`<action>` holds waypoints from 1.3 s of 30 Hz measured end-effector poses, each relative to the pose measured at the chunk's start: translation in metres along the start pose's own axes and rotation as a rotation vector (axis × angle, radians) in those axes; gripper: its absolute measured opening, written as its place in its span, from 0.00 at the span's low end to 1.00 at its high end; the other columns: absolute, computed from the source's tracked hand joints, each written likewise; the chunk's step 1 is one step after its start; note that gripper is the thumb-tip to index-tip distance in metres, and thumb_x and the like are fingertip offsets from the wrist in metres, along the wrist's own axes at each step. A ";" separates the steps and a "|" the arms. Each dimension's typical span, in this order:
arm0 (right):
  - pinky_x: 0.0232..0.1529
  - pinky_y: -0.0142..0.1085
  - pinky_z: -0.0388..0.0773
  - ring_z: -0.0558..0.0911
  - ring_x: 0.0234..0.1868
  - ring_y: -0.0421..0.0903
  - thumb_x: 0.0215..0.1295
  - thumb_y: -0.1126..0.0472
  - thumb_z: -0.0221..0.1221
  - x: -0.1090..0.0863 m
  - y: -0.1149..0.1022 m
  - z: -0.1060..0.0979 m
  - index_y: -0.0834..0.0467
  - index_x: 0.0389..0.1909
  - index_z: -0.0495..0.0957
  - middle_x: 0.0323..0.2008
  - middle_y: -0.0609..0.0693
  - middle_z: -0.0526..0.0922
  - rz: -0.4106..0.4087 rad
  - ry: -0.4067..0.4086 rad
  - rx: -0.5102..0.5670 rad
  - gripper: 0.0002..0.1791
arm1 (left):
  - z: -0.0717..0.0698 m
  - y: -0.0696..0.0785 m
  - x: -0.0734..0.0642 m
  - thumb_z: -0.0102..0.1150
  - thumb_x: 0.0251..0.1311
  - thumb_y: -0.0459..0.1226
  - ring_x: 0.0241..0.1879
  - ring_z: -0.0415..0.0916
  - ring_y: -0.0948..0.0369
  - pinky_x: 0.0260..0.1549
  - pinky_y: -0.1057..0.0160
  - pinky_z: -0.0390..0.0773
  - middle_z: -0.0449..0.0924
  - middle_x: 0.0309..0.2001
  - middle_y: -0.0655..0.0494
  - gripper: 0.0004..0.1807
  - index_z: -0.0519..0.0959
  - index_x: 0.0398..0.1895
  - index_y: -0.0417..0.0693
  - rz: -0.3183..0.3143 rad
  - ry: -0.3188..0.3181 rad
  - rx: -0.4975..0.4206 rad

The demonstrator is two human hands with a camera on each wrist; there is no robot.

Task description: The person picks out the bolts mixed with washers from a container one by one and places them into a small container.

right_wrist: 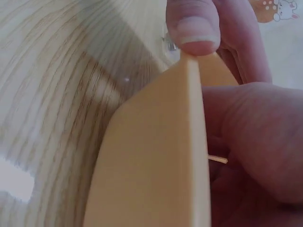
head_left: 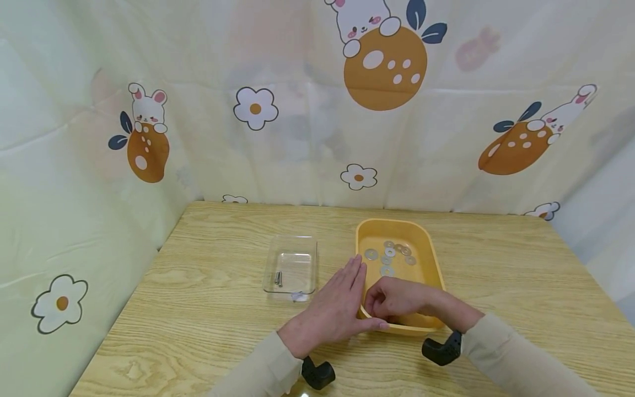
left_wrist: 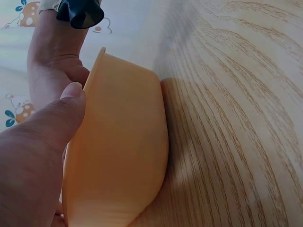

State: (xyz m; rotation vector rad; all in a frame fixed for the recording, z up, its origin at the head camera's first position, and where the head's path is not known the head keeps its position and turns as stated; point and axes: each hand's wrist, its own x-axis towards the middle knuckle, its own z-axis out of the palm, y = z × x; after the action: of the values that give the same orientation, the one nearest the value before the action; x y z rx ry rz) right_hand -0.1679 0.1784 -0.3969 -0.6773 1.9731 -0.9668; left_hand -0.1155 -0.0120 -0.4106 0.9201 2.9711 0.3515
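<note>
Left hand [head_left: 333,309] on yellow tray rim [head_left: 389,221] | right hand [head_left: 401,298] inside | washers [head_left: 393,252] beyond

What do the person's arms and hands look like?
Left hand and right hand: bare, no gloves. Left sleeve and right sleeve: plain, cream, reaching the wrists. Left wrist device and right wrist device: black, stubby, bent. No cables visible.
</note>
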 end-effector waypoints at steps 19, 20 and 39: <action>0.33 0.30 0.80 0.79 0.30 0.43 0.69 0.65 0.56 -0.003 0.011 -0.010 0.66 0.44 0.84 0.32 0.54 0.84 -0.015 0.190 0.061 0.11 | 0.001 -0.001 0.001 0.38 0.55 0.77 0.80 0.40 0.52 0.76 0.55 0.54 0.39 0.81 0.43 0.63 0.44 0.79 0.39 -0.015 -0.024 -0.029; 0.35 0.31 0.81 0.81 0.31 0.44 0.70 0.65 0.56 -0.005 0.011 -0.012 0.68 0.46 0.83 0.33 0.56 0.85 -0.016 0.198 0.090 0.12 | 0.001 -0.001 0.001 0.39 0.55 0.77 0.80 0.40 0.52 0.76 0.55 0.54 0.39 0.81 0.43 0.63 0.45 0.79 0.38 -0.015 -0.024 -0.028; 0.47 0.37 0.85 0.86 0.43 0.48 0.72 0.66 0.56 -0.018 0.015 -0.031 0.80 0.59 0.69 0.45 0.61 0.85 -0.072 0.340 0.450 0.23 | 0.002 0.001 -0.001 0.39 0.57 0.76 0.80 0.40 0.53 0.76 0.56 0.54 0.38 0.81 0.43 0.62 0.44 0.79 0.38 -0.019 -0.002 -0.035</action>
State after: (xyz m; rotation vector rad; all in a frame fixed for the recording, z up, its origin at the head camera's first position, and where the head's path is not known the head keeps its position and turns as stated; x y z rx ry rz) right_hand -0.1860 0.2119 -0.3902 -0.3454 1.9192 -1.5920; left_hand -0.1140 -0.0116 -0.4120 0.8878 2.9602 0.4000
